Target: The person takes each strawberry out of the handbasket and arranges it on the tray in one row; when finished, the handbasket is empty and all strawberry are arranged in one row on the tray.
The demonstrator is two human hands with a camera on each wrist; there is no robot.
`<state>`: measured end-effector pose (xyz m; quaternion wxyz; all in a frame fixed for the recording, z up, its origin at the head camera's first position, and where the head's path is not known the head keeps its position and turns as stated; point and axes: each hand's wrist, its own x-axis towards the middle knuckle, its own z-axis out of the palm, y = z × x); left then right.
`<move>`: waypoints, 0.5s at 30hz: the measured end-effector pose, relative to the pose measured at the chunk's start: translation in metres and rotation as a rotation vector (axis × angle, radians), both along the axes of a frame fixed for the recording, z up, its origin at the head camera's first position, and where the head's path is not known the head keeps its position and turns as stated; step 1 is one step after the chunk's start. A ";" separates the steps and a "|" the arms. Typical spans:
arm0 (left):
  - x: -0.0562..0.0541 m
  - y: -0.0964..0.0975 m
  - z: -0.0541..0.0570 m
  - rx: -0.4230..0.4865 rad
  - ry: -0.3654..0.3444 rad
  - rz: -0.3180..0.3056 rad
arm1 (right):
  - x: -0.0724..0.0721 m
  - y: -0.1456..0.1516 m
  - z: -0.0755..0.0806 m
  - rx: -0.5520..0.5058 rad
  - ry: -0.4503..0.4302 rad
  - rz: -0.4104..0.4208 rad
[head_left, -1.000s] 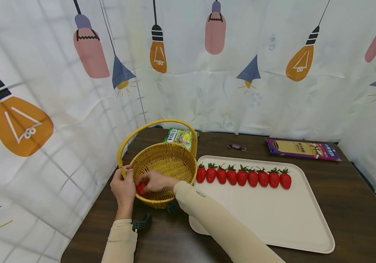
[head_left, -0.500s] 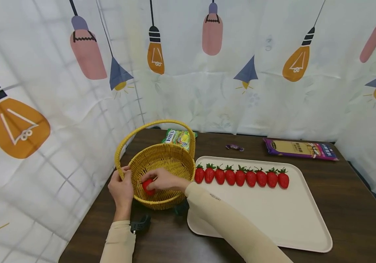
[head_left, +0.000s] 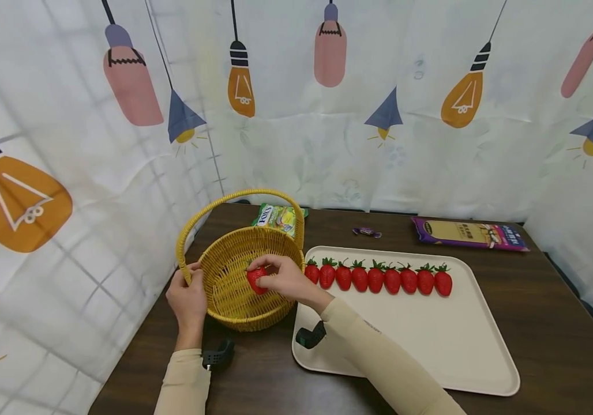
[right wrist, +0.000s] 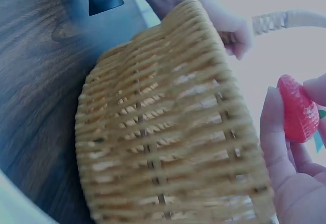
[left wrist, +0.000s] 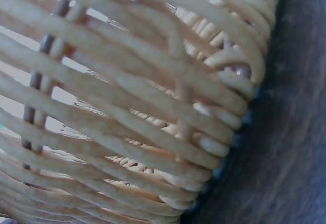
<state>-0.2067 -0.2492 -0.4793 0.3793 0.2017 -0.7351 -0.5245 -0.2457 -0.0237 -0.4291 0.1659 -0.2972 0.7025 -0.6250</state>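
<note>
A yellow woven basket [head_left: 231, 297] with a tall hooped handle sits at the left of the table, tilted toward me. My left hand [head_left: 188, 300] grips its left rim near the foot of the handle. Between the thumb and fingers of my right hand [head_left: 290, 279] a red strawberry [head_left: 256, 280] is pinched, over the basket's opening. The right wrist view shows the pinched strawberry [right wrist: 298, 113] clear of the rim. Only the basket's weave [left wrist: 117, 102] fills the left wrist view, so the left fingers are hidden there.
Right of the basket lies a cream tray [head_left: 421, 340], with a row of several strawberries [head_left: 376, 279] along its far side. Behind are a green FOX'S packet [head_left: 276, 218], a small purple-wrapped candy [head_left: 367, 232] and a long purple package [head_left: 469, 234]. A patterned curtain [head_left: 296, 155] hangs around the table.
My right hand has lifted the strawberry from the basket's near left inside, moving right and upward. The left hand keeps its grip on the rim. The whole view shifts slightly.
</note>
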 end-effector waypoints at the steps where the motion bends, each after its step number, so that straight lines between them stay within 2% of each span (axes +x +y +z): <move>1: 0.000 0.000 0.000 0.000 0.002 -0.001 | 0.001 0.004 0.001 -0.006 -0.006 -0.004; 7: 0.001 0.000 0.000 -0.008 0.000 -0.004 | 0.006 0.030 -0.003 -0.023 -0.011 -0.035; 15: 0.000 -0.001 0.000 -0.031 0.015 -0.009 | 0.010 0.070 -0.006 -0.062 0.029 -0.135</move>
